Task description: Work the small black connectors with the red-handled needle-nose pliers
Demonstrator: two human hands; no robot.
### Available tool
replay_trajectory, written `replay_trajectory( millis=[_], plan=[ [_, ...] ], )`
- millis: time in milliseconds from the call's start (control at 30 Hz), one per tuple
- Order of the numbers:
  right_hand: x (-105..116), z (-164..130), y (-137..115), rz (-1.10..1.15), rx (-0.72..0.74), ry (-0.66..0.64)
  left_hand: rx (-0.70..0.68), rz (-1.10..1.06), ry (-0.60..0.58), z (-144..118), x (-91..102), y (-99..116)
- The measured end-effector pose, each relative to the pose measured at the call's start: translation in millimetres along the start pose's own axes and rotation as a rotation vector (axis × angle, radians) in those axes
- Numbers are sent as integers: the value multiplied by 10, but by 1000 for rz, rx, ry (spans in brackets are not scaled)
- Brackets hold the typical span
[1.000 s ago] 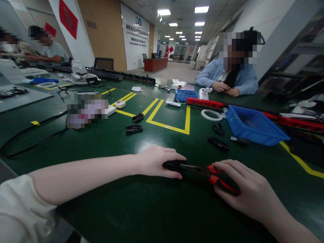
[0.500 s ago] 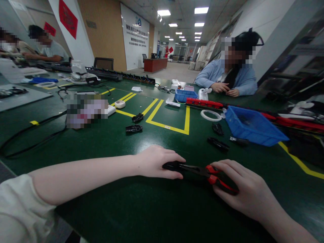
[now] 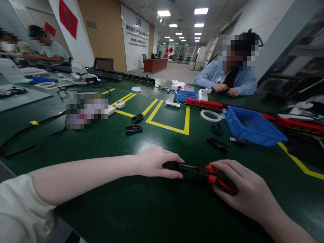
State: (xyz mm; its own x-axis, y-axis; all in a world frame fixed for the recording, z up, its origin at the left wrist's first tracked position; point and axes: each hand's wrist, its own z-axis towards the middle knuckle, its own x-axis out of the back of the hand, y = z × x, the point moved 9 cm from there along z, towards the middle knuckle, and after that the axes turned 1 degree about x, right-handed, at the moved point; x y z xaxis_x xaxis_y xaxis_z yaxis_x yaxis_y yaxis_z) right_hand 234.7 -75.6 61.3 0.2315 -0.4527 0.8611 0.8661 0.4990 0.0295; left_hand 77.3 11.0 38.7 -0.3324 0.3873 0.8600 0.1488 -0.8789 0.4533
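My left hand (image 3: 154,161) rests on the green table (image 3: 106,148) and pinches a small black part (image 3: 171,165) between thumb and fingers. My right hand (image 3: 243,190) grips the red and black handles of pliers (image 3: 202,171). The pliers' dark jaws point left and meet the black part at my left fingertips. Both forearms lie low over the table near its front edge.
Loose black parts (image 3: 134,128) (image 3: 218,144) lie beyond my hands. A blue bin (image 3: 253,126), a white ring (image 3: 211,115) and a red strip (image 3: 204,103) sit at right. A black cable (image 3: 30,135) loops at left. A person in a blue top (image 3: 227,81) sits opposite; others sit far left.
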Motion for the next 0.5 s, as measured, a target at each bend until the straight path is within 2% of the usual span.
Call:
replay_trajectory(
  millis=[500],
  plan=[
    [8, -21, 17, -67, 13, 16, 120, -19, -48, 12, -55, -90]
  ],
)
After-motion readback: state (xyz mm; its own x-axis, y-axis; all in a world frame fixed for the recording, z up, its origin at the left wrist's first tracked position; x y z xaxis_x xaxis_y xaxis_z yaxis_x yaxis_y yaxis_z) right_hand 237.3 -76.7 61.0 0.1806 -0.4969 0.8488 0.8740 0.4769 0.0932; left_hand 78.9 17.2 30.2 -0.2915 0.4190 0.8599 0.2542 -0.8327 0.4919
